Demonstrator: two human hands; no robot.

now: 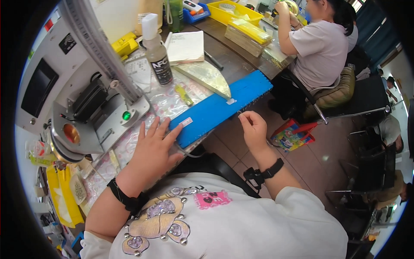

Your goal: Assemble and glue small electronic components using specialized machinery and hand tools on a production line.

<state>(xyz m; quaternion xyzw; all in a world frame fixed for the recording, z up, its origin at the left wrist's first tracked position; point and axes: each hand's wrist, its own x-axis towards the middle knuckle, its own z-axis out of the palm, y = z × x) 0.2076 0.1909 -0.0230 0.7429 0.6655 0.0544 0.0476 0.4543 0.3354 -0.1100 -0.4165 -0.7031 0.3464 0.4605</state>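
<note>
Bright, diffuse light covers the blue board (217, 111). Left of it, a green button (126, 115) glows; far around it, edges bend into black.

The long board (215, 111) is blue; a pale label (185, 122) with pink marks sits on the board; the table cover (160, 100) left of the board is whitish with pink shapes; the little thing (184, 95) just past the board is yellow; the bottle (160, 68) past the board has a white cap (150, 26); the bag (293, 136) right of the board is red, blue, yellow and green.
</note>
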